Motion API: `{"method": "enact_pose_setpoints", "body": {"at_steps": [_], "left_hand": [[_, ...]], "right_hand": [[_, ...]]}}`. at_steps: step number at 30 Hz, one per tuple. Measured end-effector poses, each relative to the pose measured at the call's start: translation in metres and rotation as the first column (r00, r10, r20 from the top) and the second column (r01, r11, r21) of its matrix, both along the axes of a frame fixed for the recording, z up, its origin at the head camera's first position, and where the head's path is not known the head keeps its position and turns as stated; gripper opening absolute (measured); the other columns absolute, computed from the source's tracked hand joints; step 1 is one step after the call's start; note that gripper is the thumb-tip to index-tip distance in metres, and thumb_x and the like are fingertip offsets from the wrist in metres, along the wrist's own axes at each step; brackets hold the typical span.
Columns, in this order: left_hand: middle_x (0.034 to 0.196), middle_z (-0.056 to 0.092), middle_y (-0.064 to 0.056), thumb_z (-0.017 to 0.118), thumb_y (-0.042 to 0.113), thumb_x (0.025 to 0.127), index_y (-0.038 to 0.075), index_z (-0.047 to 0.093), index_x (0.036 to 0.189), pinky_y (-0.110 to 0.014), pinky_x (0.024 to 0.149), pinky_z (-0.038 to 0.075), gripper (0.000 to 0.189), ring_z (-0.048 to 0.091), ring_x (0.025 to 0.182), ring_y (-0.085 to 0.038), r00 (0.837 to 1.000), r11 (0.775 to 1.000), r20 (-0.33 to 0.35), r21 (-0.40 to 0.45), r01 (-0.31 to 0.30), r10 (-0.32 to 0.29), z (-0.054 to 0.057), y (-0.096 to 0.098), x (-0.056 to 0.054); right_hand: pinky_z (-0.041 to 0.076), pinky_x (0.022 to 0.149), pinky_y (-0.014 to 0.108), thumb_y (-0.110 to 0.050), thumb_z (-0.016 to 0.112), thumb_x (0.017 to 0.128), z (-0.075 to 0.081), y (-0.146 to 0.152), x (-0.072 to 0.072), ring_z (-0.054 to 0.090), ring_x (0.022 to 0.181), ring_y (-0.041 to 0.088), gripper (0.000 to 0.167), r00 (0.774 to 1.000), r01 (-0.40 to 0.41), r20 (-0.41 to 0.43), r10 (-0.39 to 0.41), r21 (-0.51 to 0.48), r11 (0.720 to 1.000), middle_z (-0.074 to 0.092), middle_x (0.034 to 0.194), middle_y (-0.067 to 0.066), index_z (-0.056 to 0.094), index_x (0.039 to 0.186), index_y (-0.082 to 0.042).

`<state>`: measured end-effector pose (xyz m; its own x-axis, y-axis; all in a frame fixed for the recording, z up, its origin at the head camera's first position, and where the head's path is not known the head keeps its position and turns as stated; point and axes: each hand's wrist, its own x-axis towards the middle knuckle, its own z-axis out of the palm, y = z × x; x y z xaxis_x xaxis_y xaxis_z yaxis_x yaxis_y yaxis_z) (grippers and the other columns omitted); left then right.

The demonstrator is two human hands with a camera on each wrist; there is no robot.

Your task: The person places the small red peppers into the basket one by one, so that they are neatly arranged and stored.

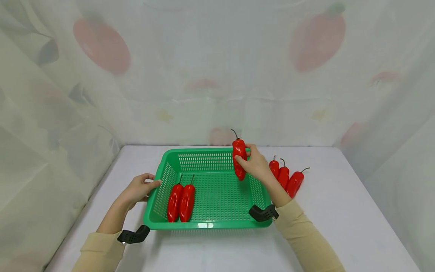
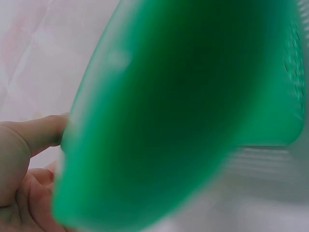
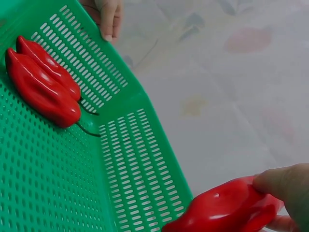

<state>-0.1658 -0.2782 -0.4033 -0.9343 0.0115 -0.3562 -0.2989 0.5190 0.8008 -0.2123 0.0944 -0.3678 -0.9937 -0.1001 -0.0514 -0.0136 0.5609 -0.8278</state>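
A green plastic basket (image 1: 217, 226) with slotted walls stands on the white table. Two red chili peppers (image 1: 173, 202) lie side by side at its left end, stems pointing to the back wall. My left hand (image 1: 138, 188) grips the basket's left rim, thumb on top and the other fingers below. Over the basket's back right part, my right hand (image 1: 254, 163) pinches another red chili pepper (image 1: 239, 158) between thumb and fingers, stem up. In the right wrist view this held pepper (image 3: 227, 205) appears near the slotted wall; part of it is cut off by the frame.
Several more things lie about: three red chili peppers (image 1: 295, 184) rest on the table to the right of the basket, partly behind the right forearm. A pale fruit-printed sheet (image 1: 217, 75) hangs behind the table and along its sides.
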Motion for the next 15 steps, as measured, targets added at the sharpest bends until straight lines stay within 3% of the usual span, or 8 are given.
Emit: {"method": "enact_pose_setpoints", "body": {"at_steps": [15], "left_hand": [[0.099, 0.063, -0.016, 0.055, 0.033, 0.092, -0.003, 0.039, 0.123, -0.038, 0.068, 0.056, 0.049, 0.065, 0.074, -0.019, 1.0, 1.0, 0.008, -0.01, 0.0, 0.0, 0.0, 0.0, 0.001]], "right_hand": [[0.053, 0.064, 0.032, -0.035, 0.06, 0.086, -0.005, -0.016, 0.001, 0.06, 0.088, 0.024, 0.062, 0.999, -0.014, 0.032, 0.012, 0.073, 0.997, 0.058, 0.11, 0.013, 0.033, 0.137, -0.009]]}}
